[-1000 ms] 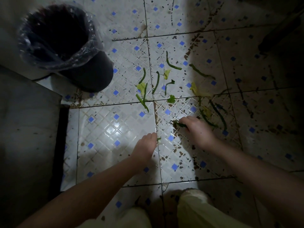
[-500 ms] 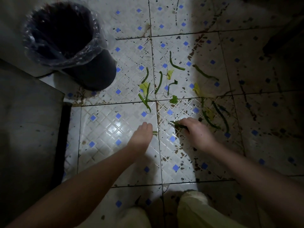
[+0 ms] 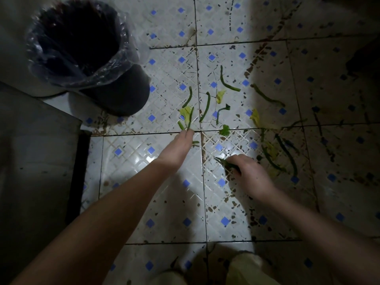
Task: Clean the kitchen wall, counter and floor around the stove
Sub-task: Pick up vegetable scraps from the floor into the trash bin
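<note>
Floor pickup, head view: both hands down on the spattered tile floor [image 3: 131, 161].

Left hand [image 3: 176, 150] is stretched forward, fingers straight and together, tips touching the near ends of the stem cluster [image 3: 189, 118] at the tile seam; no grip visible. Right hand [image 3: 249, 176] is curled round the held stems [image 3: 225, 164], whose dark green ends stick out left of the fist. Loose stems [image 3: 286, 153] lie just right of that hand, in shadow. Far stems [image 3: 206, 106] and yellow leaf bits [image 3: 221, 95] lie beyond the seam. Lined bin [image 3: 123, 95] stands at upper left, well apart from both hands, with bare tile between it and the left hand. Dark cabinet [image 3: 37, 161] edge bounds the left side. Brown spatter is densest on the shaded right tiles.
</note>
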Available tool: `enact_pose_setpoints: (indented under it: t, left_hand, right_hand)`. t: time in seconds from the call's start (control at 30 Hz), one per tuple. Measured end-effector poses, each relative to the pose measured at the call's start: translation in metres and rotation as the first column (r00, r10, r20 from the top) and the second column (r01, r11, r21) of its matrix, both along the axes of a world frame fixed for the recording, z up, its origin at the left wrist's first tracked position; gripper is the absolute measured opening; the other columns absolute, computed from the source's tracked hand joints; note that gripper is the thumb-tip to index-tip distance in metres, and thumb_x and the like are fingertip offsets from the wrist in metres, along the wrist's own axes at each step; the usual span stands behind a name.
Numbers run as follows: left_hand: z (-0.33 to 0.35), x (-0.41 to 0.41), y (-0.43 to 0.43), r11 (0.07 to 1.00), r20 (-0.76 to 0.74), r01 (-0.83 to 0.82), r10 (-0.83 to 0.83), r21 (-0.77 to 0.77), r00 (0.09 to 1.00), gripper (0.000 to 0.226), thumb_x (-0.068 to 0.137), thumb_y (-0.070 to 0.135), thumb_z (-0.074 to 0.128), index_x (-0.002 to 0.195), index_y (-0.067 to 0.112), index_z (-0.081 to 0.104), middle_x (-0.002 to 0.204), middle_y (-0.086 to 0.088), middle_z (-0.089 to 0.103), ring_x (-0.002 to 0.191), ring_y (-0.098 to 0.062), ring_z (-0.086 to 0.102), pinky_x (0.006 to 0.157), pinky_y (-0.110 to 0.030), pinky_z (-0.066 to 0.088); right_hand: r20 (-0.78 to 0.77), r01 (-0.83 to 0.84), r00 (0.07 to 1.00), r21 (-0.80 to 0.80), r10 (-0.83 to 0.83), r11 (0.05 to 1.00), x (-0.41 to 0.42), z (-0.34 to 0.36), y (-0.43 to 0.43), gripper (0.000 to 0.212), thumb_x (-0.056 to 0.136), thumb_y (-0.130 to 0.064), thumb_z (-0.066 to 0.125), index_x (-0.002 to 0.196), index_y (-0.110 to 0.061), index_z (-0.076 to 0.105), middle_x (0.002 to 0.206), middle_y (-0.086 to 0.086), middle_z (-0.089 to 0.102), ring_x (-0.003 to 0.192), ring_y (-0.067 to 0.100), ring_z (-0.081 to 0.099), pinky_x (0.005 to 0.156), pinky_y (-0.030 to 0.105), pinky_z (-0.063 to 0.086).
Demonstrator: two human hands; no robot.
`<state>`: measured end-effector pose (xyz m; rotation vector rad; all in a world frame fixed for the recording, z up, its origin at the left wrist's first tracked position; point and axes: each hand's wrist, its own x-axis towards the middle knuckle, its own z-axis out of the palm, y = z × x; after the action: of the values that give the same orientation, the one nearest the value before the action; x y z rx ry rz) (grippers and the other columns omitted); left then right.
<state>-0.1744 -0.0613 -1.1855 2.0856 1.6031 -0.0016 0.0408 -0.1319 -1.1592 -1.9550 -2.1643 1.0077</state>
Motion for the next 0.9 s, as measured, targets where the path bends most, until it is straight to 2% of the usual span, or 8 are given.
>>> enact_pose_setpoints:
  t: [0.17,0.33,0.4,0.47,0.57,0.63,0.8,0.9]
  left_hand:
    - [-0.012,0.000,0.006,0.999,-0.031,0.027,-0.027,-0.026,0.999,0.045,0.098,0.008,0.047,0.140,0.009,0.032,0.136,-0.014,0.036,0.121,-0.028,0.045,0.098,-0.036,0.041]
    - [-0.028,-0.004,0.011,0.979,-0.118,0.204,-0.202,0.003,0.972,0.023,0.099,0.013,0.046,0.120,0.006,0.044,0.117,-0.010,0.043,0.108,-0.030,0.051,0.089,-0.038,0.045]
    - [-0.025,-0.006,0.009,0.970,-0.112,0.243,-0.240,0.015,0.964,0.029,0.099,0.025,0.037,0.118,0.005,0.045,0.111,-0.007,0.050,0.112,-0.036,0.049,0.093,-0.044,0.043]
    - [-0.020,-0.003,0.008,0.972,-0.106,0.233,-0.231,0.008,0.967,0.039,0.098,0.033,0.032,0.122,0.005,0.046,0.124,-0.016,0.051,0.117,-0.037,0.047,0.097,-0.048,0.040]
    - [-0.011,0.001,0.006,0.976,-0.147,0.204,-0.212,-0.070,0.966,0.026,0.096,0.009,0.044,0.122,0.006,0.042,0.130,-0.021,0.041,0.116,-0.033,0.047,0.094,-0.039,0.043]
    - [-0.007,0.001,0.004,0.982,-0.169,0.180,-0.186,-0.051,0.968,0.030,0.092,-0.006,0.045,0.118,0.007,0.041,0.128,-0.019,0.038,0.113,-0.030,0.047,0.091,-0.035,0.045]
    - [0.006,-0.006,-0.008,0.989,-0.184,0.149,-0.144,0.014,0.972,0.033,0.088,-0.010,0.045,0.115,0.008,0.041,0.121,-0.015,0.039,0.104,-0.026,0.047,0.078,-0.031,0.045]
    - [0.018,-0.012,-0.013,0.990,-0.177,0.140,-0.132,0.035,0.975,0.047,0.080,-0.017,0.051,0.118,0.008,0.041,0.121,-0.013,0.039,0.104,-0.025,0.047,0.075,-0.028,0.043]
  right_hand:
    - [0.013,-0.002,1.000,-0.037,0.002,0.999,-0.001,-0.003,0.004,0.034,0.093,-0.007,0.047,0.124,-0.020,0.054,0.110,0.000,0.060,0.099,0.017,0.054,0.083,0.038,0.049]
    - [0.006,0.017,1.000,-0.057,-0.016,0.998,-0.003,-0.003,0.006,0.032,0.094,-0.009,0.046,0.123,-0.020,0.055,0.109,-0.001,0.060,0.097,0.017,0.055,0.083,0.036,0.048]
    - [-0.006,0.014,1.000,-0.049,-0.014,0.999,-0.004,-0.002,0.007,0.030,0.094,-0.010,0.047,0.121,-0.020,0.056,0.107,-0.001,0.060,0.095,0.017,0.055,0.081,0.035,0.048]
    - [-0.010,0.013,1.000,-0.044,-0.013,0.999,-0.004,0.000,0.008,0.030,0.094,-0.010,0.048,0.121,-0.020,0.057,0.107,-0.001,0.061,0.096,0.017,0.055,0.080,0.035,0.049]
    - [-0.014,0.018,1.000,-0.035,-0.018,0.999,-0.004,0.004,0.010,0.031,0.093,-0.008,0.048,0.121,-0.020,0.056,0.111,0.001,0.060,0.100,0.018,0.055,0.083,0.039,0.049]
    - [-0.005,0.014,1.000,-0.031,-0.014,0.999,-0.003,0.007,0.010,0.031,0.093,-0.009,0.048,0.122,-0.020,0.056,0.113,0.001,0.059,0.102,0.019,0.054,0.084,0.039,0.049]
    - [0.035,0.000,0.999,-0.015,0.000,1.000,0.000,0.013,0.007,0.034,0.093,-0.008,0.049,0.124,-0.020,0.054,0.116,0.001,0.058,0.104,0.019,0.053,0.080,0.035,0.047]
    - [0.047,-0.012,0.999,0.003,0.012,1.000,0.001,0.017,0.007,0.034,0.093,-0.007,0.048,0.124,-0.020,0.053,0.116,0.000,0.058,0.104,0.018,0.053,0.080,0.034,0.047]
